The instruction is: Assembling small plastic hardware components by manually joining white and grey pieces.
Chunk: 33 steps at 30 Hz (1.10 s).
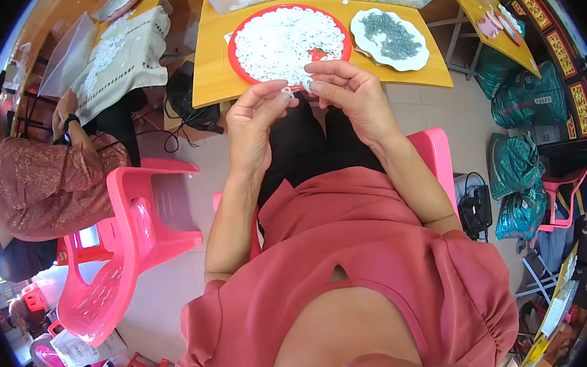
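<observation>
Yellow bench [395,72] fills the upper middle of the frame, carrying a red tray [235,42] heaped with small white pieces and, to its right, a white plate [362,23] of grey screws. Below the tray's near edge, the left hand [255,121] and right hand [352,96] meet over the lap. Each hand's fingers are pinched on a small white clip [297,86] held between them, just below the tray's rim.

The clip is tiny; its long axis seems to run roughly left to right between the two pinches, but which end points where I cannot tell.

Being held off the bench, over the gap above the lap, the clip could slip from so slight a grip and drop to the floor. A pink chair [128,231] stands at left, near another person's sleeve [45,179].
</observation>
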### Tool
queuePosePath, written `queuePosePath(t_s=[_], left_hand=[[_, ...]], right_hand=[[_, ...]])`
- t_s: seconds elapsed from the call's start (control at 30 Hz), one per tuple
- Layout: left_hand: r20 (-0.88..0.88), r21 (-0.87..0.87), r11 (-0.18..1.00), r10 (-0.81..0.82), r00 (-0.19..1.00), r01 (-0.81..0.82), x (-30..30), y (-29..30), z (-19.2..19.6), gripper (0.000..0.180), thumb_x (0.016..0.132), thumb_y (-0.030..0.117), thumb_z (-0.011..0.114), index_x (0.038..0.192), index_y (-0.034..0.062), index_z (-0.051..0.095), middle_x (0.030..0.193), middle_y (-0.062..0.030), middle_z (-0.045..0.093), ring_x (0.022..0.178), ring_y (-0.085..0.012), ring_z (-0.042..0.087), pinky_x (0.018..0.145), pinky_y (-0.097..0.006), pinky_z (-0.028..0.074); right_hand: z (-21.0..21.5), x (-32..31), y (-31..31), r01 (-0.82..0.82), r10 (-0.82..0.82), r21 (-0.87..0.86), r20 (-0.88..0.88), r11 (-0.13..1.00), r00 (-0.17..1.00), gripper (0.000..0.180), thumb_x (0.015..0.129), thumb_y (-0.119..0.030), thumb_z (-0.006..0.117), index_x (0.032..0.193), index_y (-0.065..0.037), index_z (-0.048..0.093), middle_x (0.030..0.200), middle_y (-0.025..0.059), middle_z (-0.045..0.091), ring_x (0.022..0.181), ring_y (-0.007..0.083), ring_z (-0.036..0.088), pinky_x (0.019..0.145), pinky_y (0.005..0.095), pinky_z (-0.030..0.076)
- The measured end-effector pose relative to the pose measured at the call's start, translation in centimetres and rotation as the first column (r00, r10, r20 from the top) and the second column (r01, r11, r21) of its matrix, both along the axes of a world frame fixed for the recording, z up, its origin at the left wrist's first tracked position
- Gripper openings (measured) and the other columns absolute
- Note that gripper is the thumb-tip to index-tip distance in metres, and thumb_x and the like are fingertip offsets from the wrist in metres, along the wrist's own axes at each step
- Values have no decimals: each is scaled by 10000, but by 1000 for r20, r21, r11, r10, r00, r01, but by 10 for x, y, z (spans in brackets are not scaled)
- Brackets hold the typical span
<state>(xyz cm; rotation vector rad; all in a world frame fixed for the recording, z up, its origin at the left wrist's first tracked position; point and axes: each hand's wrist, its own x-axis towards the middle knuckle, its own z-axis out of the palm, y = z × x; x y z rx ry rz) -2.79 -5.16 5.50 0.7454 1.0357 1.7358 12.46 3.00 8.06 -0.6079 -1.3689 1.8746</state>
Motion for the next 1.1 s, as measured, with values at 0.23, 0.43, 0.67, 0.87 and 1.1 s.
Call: queuePosePath(t_s=[0.23, 0.43, 0.67, 0.87, 1.1], left_hand=[[-74, -7, 999, 38, 997, -39, 3, -2, 0, 216, 792, 27, 648, 1004, -2, 619, 905, -71, 655, 779, -114, 629, 662, -194, 436], [-77, 25, 999, 46, 996, -44, 6, -3, 1, 202, 794, 24, 644, 992, -1, 623, 911, -67, 654, 772, -106, 623, 673, -196, 434], [-84, 45, 997, 72, 994, -68, 9, -3, 3, 192, 794, 15, 642, 983, -8, 624, 889, -58, 647, 773, -106, 623, 680, -197, 446], [-105, 70, 995, 84, 991, -77, 11, -3, 4, 185, 798, -6, 631, 983, -11, 624, 882, -49, 640, 772, -104, 621, 690, -193, 462], [-108, 67, 994, 94, 990, -87, 12, -4, 2, 186, 797, -16, 627, 984, -13, 622, 890, -53, 640, 767, -106, 619, 690, -196, 467]], right_hand=[[-2, -1, -3, 27, -27, 8, 0, 1000, 1000, 252, 811, -73, 639, 1052, -7, 606, 867, 27, 638, 773, 57, 570, 651, 181, 414], [-1, 2, -2, 23, -23, 9, 16, 1000, 1000, 242, 813, -86, 641, 1039, -6, 610, 848, 22, 641, 771, 59, 580, 650, 189, 422], [-3, -1, -3, 25, -25, -6, 26, 1000, 999, 219, 809, -88, 644, 1014, -14, 620, 843, 26, 643, 770, 65, 588, 652, 187, 431], [-5, -1, -2, 49, -49, -11, 10, 999, 999, 211, 810, -95, 650, 1004, -17, 622, 838, 24, 640, 758, 65, 585, 647, 187, 432], [-4, -2, -3, 43, -43, -14, 16, 999, 999, 214, 811, -93, 648, 1011, -21, 620, 836, 24, 637, 751, 64, 579, 640, 184, 428]])
